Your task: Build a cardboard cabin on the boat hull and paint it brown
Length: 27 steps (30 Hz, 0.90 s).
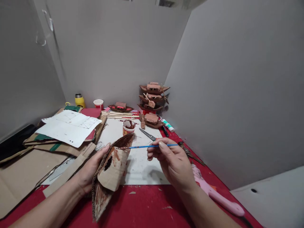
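Tilted up in my left hand (91,167) is a cardboard model boat (113,172), its hull smeared with brown paint. The boat's cabin is mostly bare tan cardboard, with a dark opening and some brown streaks near the top. My right hand (168,156) pinches a thin blue paintbrush (142,146), whose brown-stained tip lies at the cabin's upper edge. Just behind the boat stands a paper cup (129,128) with brown paint inside. Scissors (147,134) lie partly open on the white board, close to my right hand.
Finished-looking brown boats (154,95) are stacked at the back right. Cardboard sheets and a drawn paper pattern (71,126) cover the left side. Thin sticks (121,115) lie at the back. A pink glue gun (220,198) and pliers (193,155) lie along the right edge.
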Motion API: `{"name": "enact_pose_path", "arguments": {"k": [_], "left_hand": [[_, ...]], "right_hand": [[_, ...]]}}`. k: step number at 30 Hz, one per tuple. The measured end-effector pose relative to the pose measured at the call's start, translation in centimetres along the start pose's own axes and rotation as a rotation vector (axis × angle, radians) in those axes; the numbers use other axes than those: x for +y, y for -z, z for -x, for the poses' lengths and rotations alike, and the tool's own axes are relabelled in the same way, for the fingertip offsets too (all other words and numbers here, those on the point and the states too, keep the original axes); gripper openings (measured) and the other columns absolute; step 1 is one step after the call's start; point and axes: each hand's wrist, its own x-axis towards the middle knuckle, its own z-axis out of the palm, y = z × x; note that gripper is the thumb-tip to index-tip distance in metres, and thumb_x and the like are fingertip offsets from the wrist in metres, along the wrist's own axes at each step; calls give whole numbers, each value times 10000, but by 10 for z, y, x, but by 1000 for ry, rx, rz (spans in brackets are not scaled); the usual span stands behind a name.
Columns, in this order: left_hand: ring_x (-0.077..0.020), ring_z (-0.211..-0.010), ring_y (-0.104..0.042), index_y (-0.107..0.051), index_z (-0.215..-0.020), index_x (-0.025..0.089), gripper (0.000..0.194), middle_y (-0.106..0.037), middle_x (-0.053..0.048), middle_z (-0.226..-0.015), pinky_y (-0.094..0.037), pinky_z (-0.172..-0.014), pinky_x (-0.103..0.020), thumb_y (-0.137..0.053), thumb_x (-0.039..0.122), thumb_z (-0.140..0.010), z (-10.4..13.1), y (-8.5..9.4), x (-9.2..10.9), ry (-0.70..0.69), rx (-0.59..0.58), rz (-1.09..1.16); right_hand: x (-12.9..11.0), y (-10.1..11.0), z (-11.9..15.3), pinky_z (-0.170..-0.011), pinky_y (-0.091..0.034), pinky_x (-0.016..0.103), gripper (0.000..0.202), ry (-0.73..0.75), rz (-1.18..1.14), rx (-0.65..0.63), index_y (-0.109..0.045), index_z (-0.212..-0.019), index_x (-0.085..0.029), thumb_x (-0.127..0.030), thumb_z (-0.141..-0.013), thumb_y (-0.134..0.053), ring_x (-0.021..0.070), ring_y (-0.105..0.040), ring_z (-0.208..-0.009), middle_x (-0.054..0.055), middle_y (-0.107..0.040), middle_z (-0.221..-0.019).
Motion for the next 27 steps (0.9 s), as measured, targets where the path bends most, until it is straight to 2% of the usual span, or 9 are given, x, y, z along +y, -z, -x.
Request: {"name": "enact_pose_path", "arguments": {"k": [6, 10, 13, 17, 20, 24, 27], "left_hand": [[-272, -581, -738, -736, -908, 98, 422, -771, -129, -709, -580, -547, -337, -489, 437, -943, -2, 7, 2, 20, -97, 14], [-263, -558, -729, -738, -909, 91, 441, -763, -130, -683, -581, -545, -336, -475, 444, -945, -4, 6, 2, 26, -104, 38], [-250, -535, -720, -740, -907, 98, 404, -758, -117, -655, -581, -542, -328, -493, 416, -942, -5, 6, 0, 16, -86, 40], [-249, -519, -713, -740, -945, 100, 405, -760, -120, -657, -579, -535, -332, -481, 411, -947, -6, 7, -2, 7, -57, 7], [-258, -535, -716, -742, -951, 89, 451, -764, -134, -675, -578, -552, -343, -483, 459, -937, -6, 6, -3, 39, -60, 20], [-238, -577, -723, -734, -1022, 109, 385, -787, -110, -767, -572, -628, -333, -524, 418, -928, -12, 8, -8, -33, -28, 66], [-226, -665, -731, -734, -1031, 117, 358, -793, -96, -823, -554, -711, -316, -560, 409, -916, -21, 13, -14, -105, -10, 67]], "right_hand": [[-3, 5, -2, -563, -541, 201, 185, -107, -7, -105, -727, -795, -195, -374, -838, -738, 114, -662, -563, 12, -726, -673], [0, 0, 5, -567, -546, 191, 206, -85, -18, -119, -724, -819, -206, -396, -888, -683, 111, -673, -575, 11, -733, -682], [5, -2, 10, -587, -556, 196, 202, -38, 34, -80, -721, -844, -215, -400, -902, -666, 112, -678, -587, 6, -732, -689], [7, 0, 8, -609, -568, 200, 177, 87, 138, 58, -732, -860, -214, -385, -886, -691, 114, -685, -612, 8, -737, -716], [5, -2, 7, -583, -566, 182, 178, 158, 95, 114, -741, -849, -221, -392, -877, -699, 107, -682, -586, 6, -736, -690], [9, -10, 20, -588, -573, 180, 175, 116, 127, -12, -743, -858, -233, -354, -929, -639, 105, -688, -586, 2, -731, -696], [13, -15, 33, -631, -581, 193, 133, 172, 232, -121, -736, -930, -259, -287, -953, -608, 108, -694, -632, -5, -735, -745]]}}
